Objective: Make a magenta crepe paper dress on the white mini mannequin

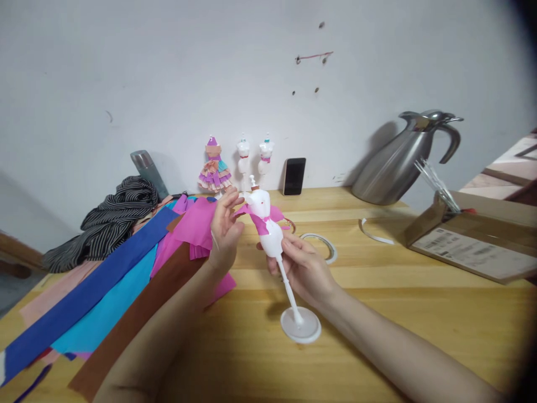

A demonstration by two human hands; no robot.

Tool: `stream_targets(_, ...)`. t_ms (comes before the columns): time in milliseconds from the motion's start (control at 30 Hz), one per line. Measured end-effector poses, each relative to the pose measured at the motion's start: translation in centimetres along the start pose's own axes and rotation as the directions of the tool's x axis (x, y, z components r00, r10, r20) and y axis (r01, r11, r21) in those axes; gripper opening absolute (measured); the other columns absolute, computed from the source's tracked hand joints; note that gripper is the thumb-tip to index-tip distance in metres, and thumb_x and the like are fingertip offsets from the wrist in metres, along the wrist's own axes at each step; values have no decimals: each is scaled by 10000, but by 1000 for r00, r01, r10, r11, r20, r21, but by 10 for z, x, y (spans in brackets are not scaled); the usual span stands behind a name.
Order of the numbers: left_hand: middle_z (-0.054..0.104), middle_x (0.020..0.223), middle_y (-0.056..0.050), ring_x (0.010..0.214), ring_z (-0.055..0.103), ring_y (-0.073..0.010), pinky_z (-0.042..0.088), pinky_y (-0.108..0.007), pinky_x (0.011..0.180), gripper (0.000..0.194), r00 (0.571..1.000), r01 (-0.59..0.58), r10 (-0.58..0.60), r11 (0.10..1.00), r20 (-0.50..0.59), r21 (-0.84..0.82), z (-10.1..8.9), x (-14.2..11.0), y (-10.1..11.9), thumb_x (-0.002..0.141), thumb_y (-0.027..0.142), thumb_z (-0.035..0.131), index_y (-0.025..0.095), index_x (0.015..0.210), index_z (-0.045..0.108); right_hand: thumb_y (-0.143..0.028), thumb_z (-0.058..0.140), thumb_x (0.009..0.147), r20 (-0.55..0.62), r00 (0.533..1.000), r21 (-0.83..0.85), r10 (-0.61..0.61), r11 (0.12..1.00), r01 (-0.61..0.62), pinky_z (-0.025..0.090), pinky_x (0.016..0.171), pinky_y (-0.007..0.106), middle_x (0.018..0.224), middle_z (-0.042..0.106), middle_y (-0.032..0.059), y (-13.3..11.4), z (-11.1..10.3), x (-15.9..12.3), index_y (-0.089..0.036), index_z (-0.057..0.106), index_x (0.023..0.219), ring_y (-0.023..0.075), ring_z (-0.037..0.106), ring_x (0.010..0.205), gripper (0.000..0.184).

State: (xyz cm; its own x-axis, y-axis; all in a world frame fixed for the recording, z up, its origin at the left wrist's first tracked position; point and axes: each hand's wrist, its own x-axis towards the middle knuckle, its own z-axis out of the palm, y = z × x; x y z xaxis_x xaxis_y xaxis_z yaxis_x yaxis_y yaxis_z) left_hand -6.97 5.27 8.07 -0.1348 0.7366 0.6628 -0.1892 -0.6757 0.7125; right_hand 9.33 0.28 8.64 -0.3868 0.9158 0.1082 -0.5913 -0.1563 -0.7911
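Note:
A small white dress form mannequin (274,242) on a thin stem with a round base is tilted in front of me. My right hand (308,267) grips it around the lower torso, by the top of the stem. Pink crepe paper (260,224) wraps its waist, with loose ends sticking out to both sides. My left hand (226,229) is raised beside the mannequin's left side, fingers apart and bent near one pink end; whether they touch it I cannot tell.
Coloured paper strips (121,280) and a striped cloth (109,218) lie left, by a bottle (149,170). A dressed mannequin (213,168), two white ones, and a phone (294,176) stand behind. Tape roll (331,252), steel jug (390,162) and cardboard box (478,235) are right.

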Motion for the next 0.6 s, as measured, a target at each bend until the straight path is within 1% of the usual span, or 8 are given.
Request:
stream_targets(100, 474, 1427, -123, 1255, 521, -282, 484, -394, 965, 354, 999, -38, 40, 996, -33, 83, 1, 4, -1, 794, 303, 676, 234, 1139, 634, -347, 731, 761, 21, 998, 20, 58, 998, -59, 460, 448, 210, 619, 665, 41, -1, 0, 0, -126, 685, 840, 106, 552, 456, 240)
stream_targets(200, 523, 1363, -125, 1237, 542, -267, 476, -401, 986, 212, 994, -106, 110, 986, -24, 125, 2, 7, 5, 822, 265, 662, 214, 1027, 677, -338, 717, 774, 27, 997, 30, 76, 997, -77, 460, 441, 210, 545, 624, 20, -1, -1, 1, -122, 685, 835, 110, 538, 444, 227)
stream_targets(300, 566, 1300, -105, 1183, 578, -245, 467, -423, 1002, 108, 982, -184, 190, 969, -20, 164, 2, 9, 10, 827, 230, 670, 213, 931, 693, -331, 718, 770, 22, 997, 25, 70, 997, -71, 464, 439, 207, 611, 657, 37, 0, -2, 2, -121, 683, 833, 102, 541, 444, 222)
stream_targets(400, 591, 1256, -98, 1176, 576, -236, 462, -434, 1009, 64, 972, -225, 234, 947, -11, 231, 2, 10, 14, 831, 208, 669, 210, 888, 698, -334, 724, 762, 2, 998, 6, 60, 998, -60, 465, 436, 207, 683, 691, 57, 1, -2, 2, -124, 681, 844, 99, 550, 450, 230)
stream_targets(500, 618, 1195, -105, 1237, 532, -251, 459, -448, 1013, 61, 969, -236, 247, 936, -8, 263, 2, 10, 16, 841, 217, 658, 207, 888, 695, -358, 735, 754, -22, 999, -9, 48, 999, -48, 462, 440, 206, 704, 706, 65, 2, -2, 1, -131, 682, 856, 103, 563, 461, 254)
stream_targets(600, 602, 1225, -114, 1204, 558, -251, 469, -455, 998, 62, 974, -217, 228, 939, -10, 269, 2, 10, 17, 847, 242, 647, 198, 879, 678, -375, 763, 727, -27, 999, -37, 34, 999, -35, 464, 456, 211, 728, 717, 68, 2, -1, 1, -141, 683, 878, 106, 572, 472, 290)
